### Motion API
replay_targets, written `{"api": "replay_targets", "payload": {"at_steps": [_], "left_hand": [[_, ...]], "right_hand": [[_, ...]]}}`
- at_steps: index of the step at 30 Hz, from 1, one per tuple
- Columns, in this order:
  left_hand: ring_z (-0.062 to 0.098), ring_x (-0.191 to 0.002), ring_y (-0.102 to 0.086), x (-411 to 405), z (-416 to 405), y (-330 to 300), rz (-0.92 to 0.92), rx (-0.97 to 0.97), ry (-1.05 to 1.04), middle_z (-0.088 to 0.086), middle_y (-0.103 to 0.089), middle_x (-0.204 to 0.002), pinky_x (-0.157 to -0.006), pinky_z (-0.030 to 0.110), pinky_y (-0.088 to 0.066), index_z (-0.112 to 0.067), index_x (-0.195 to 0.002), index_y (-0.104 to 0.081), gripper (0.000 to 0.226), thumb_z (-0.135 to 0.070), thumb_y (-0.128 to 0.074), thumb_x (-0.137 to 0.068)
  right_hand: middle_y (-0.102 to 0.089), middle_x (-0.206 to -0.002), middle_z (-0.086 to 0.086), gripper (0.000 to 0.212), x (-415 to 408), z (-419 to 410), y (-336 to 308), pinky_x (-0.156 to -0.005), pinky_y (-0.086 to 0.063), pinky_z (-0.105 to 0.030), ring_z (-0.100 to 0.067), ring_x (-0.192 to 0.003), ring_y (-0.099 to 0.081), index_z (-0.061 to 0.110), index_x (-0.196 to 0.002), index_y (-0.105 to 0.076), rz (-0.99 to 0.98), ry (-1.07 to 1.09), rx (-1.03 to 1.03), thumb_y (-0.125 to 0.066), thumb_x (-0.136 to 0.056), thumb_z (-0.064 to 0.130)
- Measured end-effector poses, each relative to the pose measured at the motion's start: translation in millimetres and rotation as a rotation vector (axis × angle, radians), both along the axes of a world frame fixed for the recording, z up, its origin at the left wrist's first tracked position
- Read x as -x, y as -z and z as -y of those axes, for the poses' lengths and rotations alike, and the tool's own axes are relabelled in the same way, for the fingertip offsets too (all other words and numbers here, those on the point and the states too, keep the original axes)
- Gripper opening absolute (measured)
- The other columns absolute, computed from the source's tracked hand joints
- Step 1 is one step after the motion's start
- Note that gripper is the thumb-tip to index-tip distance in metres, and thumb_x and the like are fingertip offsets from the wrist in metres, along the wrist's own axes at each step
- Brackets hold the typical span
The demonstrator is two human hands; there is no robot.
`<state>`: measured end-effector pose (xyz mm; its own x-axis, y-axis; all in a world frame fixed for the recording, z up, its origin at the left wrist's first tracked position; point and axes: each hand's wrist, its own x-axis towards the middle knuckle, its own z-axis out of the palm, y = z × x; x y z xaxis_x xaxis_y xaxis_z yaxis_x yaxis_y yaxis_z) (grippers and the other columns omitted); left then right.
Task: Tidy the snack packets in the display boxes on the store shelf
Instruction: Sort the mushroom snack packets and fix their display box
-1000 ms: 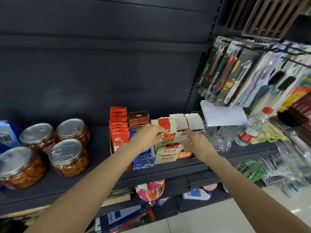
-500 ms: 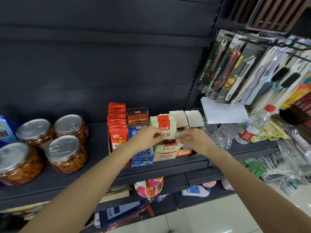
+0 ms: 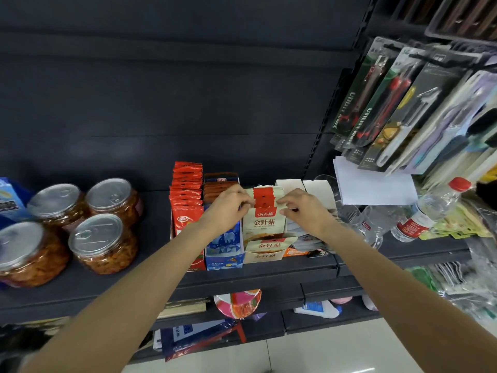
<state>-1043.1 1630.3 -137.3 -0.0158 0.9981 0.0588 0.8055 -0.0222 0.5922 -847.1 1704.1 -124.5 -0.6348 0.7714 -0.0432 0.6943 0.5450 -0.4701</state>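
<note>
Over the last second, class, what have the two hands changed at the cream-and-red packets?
The right hand came in from the right. Both hands now pinch the cream-and-red packets, stood taller in their box; the left hand kept its hold. The red packets and jars stayed put.

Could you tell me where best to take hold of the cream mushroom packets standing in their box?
By the two upper corners, from above: the packets stand upright, tops clear of the box, neighbours close on either side. The left hand and right hand pinch there.
</note>
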Motion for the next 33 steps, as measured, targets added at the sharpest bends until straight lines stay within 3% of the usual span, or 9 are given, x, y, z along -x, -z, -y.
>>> {"api": "replay_targets", "payload": {"at_steps": [6, 10, 16, 19, 22, 25, 28, 30, 33], "left_hand": [[0.008, -0.116, -0.042, -3.4, 3.9, 3.0, -0.017, 0.014, 0.004, -0.006, -0.044, -0.120, -0.104, 0.024, -0.034, -0.016, -0.104, -0.070, 0.017, -0.017, -0.059, -0.091], [0.009, -0.115, -0.041, -9.2, 8.9, 1.6, -0.067, -0.034, 0.031, -0.003, -0.051, -0.122, -0.102, 0.024, -0.032, -0.014, -0.099, -0.073, 0.017, -0.020, -0.060, -0.090], [0.002, -0.073, -0.064, -28.4, 20.1, -11.2, 0.109, 0.247, 0.058, -0.005, -0.069, -0.086, -0.075, 0.019, -0.051, -0.019, -0.077, -0.068, 0.024, -0.025, -0.053, -0.095], [0.003, -0.080, -0.064, -32.9, 24.9, -8.6, 0.090, 0.217, -0.003, -0.006, -0.067, -0.094, -0.081, 0.027, -0.054, -0.020, -0.095, -0.066, 0.010, -0.026, -0.058, -0.092], [0.003, -0.075, -0.060, -33.7, 27.7, -3.4, 0.079, 0.189, -0.094, -0.006, -0.064, -0.109, -0.077, 0.025, -0.051, -0.023, -0.119, -0.055, 0.035, -0.026, -0.067, -0.086], [0.009, -0.094, -0.054, -38.2, 30.5, 2.8, 0.042, 0.155, -0.174, 0.000, -0.046, -0.135, -0.083, 0.020, -0.043, -0.024, -0.139, -0.036, 0.073, -0.031, -0.075, -0.078], [0.018, -0.133, -0.032, -39.3, 33.0, 12.7, -0.084, 0.081, -0.225, -0.001, -0.020, -0.151, -0.105, 0.031, -0.033, -0.021, -0.148, -0.022, 0.098, -0.039, -0.080, -0.071], [0.016, -0.142, -0.015, -36.1, 32.6, 16.4, -0.131, 0.084, -0.221, -0.003, -0.006, -0.157, -0.114, 0.038, -0.026, -0.020, -0.151, -0.013, 0.106, -0.044, -0.079, -0.070], [0.013, -0.145, -0.009, -34.2, 31.0, 14.1, -0.076, 0.157, -0.188, -0.006, -0.001, -0.159, -0.115, 0.034, -0.020, -0.020, -0.151, -0.005, 0.107, -0.040, -0.077, -0.075]], "right_hand": [[-0.055, -0.120, -0.005, 0.019, -6.0, -5.6, 5.0, -0.090, -0.033, -0.013, -0.016, -0.104, -0.055, 0.011, -0.104, -0.072, 0.016, -0.052, -0.043, -0.061, -0.090, 0.018], [-0.055, -0.120, -0.004, 0.018, -11.6, -5.2, 7.9, -0.093, -0.035, -0.017, -0.014, -0.105, -0.054, 0.010, -0.100, -0.073, -0.029, -0.056, -0.032, -0.063, -0.089, 0.021], [-0.061, -0.104, -0.004, 0.024, -15.6, -7.7, 6.5, -0.091, -0.046, -0.028, -0.014, -0.094, -0.057, 0.010, -0.098, -0.071, -0.170, -0.051, 0.013, -0.059, -0.091, 0.029], [-0.058, -0.113, -0.005, 0.025, -15.4, -16.1, 6.9, -0.088, -0.042, -0.021, -0.015, -0.099, -0.057, 0.014, -0.115, -0.064, -0.155, -0.062, -0.035, -0.059, -0.092, 0.020], [-0.054, -0.118, -0.002, 0.027, -11.6, -22.3, 8.6, -0.091, -0.040, -0.022, -0.016, -0.103, -0.055, 0.016, -0.119, -0.062, -0.117, -0.133, -0.076, -0.059, -0.091, 0.019], [-0.050, -0.117, -0.001, 0.025, -5.3, -21.3, 11.1, -0.093, -0.040, -0.023, -0.015, -0.107, -0.053, 0.015, -0.114, -0.064, -0.082, -0.162, -0.137, -0.060, -0.091, 0.021], [-0.048, -0.116, 0.000, 0.022, -2.0, -17.2, 15.3, -0.084, -0.039, -0.019, -0.013, -0.105, -0.051, 0.014, -0.109, -0.064, -0.051, -0.156, -0.252, -0.062, -0.089, 0.023], [-0.047, -0.113, 0.000, 0.017, -0.7, -15.1, 15.9, -0.079, -0.039, -0.019, -0.013, -0.102, -0.051, 0.014, -0.102, -0.061, -0.055, -0.149, -0.300, -0.063, -0.088, 0.025], [-0.051, -0.104, 0.002, 0.015, 3.9, -11.8, 13.7, -0.076, -0.042, -0.023, -0.013, -0.095, -0.052, 0.017, -0.092, -0.053, -0.027, -0.197, -0.282, -0.063, -0.088, 0.029]]}}
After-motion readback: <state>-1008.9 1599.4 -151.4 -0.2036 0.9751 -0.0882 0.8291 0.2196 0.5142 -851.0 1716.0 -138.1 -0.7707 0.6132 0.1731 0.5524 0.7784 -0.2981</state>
